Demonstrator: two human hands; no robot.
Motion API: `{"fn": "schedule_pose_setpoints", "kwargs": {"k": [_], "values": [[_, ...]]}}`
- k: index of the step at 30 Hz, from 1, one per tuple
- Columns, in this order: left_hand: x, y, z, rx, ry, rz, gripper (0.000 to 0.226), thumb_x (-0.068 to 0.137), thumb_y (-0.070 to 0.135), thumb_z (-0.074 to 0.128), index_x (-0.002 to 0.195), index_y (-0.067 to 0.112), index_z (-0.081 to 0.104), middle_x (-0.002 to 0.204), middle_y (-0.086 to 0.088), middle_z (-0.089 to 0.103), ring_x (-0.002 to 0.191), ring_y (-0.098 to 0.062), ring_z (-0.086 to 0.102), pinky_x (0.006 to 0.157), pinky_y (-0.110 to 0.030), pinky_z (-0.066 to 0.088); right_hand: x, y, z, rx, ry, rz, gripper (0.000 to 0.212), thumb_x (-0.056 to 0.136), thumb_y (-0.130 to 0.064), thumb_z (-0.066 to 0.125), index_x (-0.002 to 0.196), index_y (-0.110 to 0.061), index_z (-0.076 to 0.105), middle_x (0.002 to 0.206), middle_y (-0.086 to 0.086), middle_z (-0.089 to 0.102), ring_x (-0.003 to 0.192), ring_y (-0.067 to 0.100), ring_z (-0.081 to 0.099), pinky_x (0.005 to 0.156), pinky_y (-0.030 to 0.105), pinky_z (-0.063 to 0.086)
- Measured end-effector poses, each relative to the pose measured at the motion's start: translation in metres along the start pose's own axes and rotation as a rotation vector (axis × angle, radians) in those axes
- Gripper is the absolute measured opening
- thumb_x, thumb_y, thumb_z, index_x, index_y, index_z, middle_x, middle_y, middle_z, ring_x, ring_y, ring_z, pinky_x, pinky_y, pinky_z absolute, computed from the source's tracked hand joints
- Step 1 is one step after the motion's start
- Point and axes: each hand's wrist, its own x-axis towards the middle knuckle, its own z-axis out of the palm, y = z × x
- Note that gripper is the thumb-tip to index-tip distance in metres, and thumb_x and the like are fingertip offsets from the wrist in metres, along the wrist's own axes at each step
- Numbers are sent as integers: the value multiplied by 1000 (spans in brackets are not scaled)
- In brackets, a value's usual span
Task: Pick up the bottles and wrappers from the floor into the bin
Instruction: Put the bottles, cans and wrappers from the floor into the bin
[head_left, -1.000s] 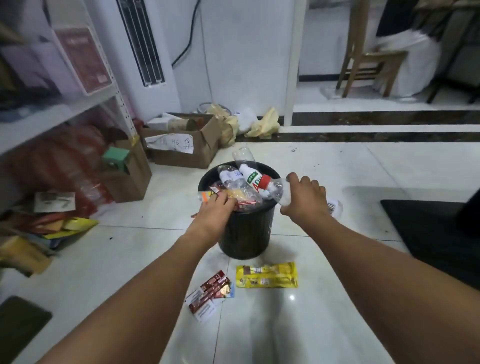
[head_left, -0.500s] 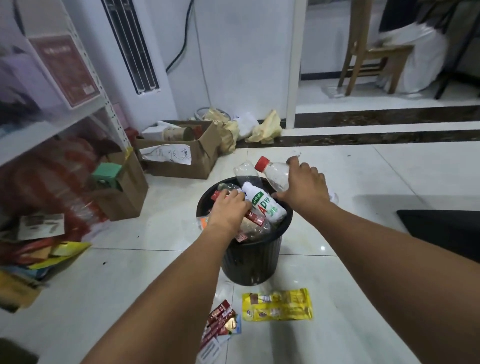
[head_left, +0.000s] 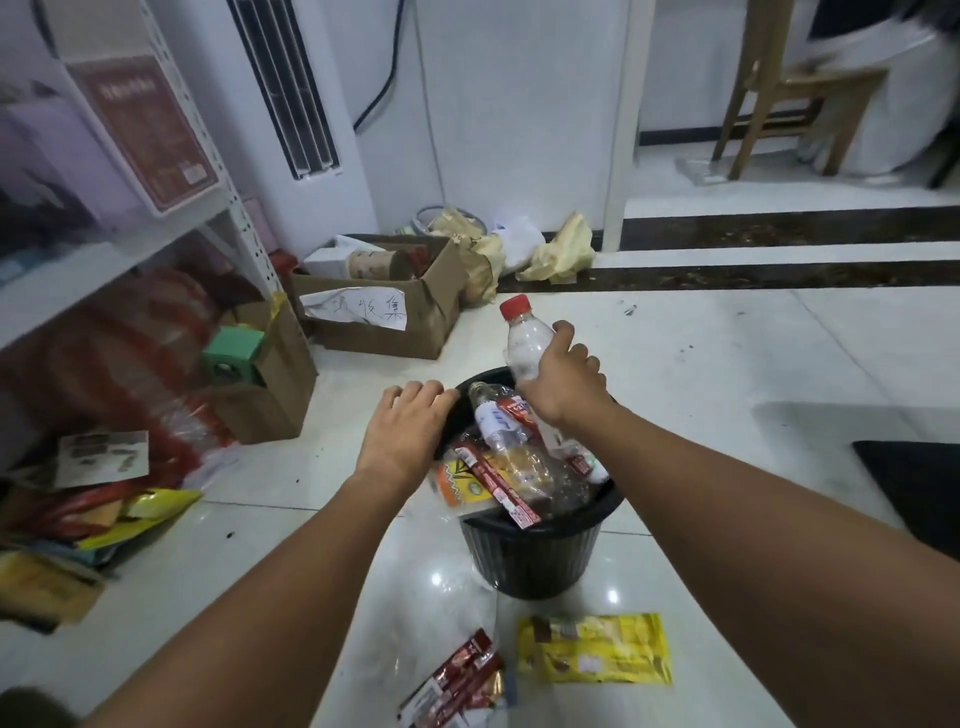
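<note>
Left hand (head_left: 402, 431) slid to the bin's (head_left: 530, 561) rim, fingers (head_left: 423, 391) loose.
Right hand (head_left: 563, 384) grips red-capped bottle (head_left: 524, 343) above; needs stuffing in.

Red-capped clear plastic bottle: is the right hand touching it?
Touching. The head view shows the right hand gripping the clear plastic bottle with the red cap, fingers curled round its body.

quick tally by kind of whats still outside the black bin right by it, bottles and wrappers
clear plastic bottle with red cap, gripped by the right hand over the black ribbed plastic bin: 1
flat yellow foil wrapper, lying in front of the bin: 1
red-brown sachet bunch, beside the yellow one: 1 (pieces overlap too much to split)
total: 3
</note>
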Motion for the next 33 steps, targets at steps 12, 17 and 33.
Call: {"fn": "schedule_pose_setpoints", "kwargs": {"k": [12, 17, 33], "values": [[-15, -16, 38, -134, 51, -85, 38, 93, 17, 50, 130, 22, 45, 127, 0, 49, 116, -22, 45, 101, -33, 33, -1, 12, 65, -250, 2, -147, 67, 96, -44, 47, 146, -11, 19, 147, 21, 29, 136, 36, 26, 109, 45, 28], [-20, -12, 42, -156, 55, -113, 37, 94, 18, 49, 131, 22, 44, 125, 0, 50, 114, -20, 46, 101, -32, 34, -6, 15, 71, -284, 24, -130, 65, 97, -47, 42, 147, -13, 18, 149, 19, 27, 136, 36, 25, 109, 46, 25], [-50, 27, -25, -185, 40, -73, 40, 98, 25, 36, 138, 22, 39, 131, 1, 50, 120, -20, 44, 101, -34, 32, -73, 27, 6, -288, 102, -170, 56, 94, -48, 43, 141, -18, 39, 138, 9, 50, 125, 28, 45, 103, 39, 34]]}}
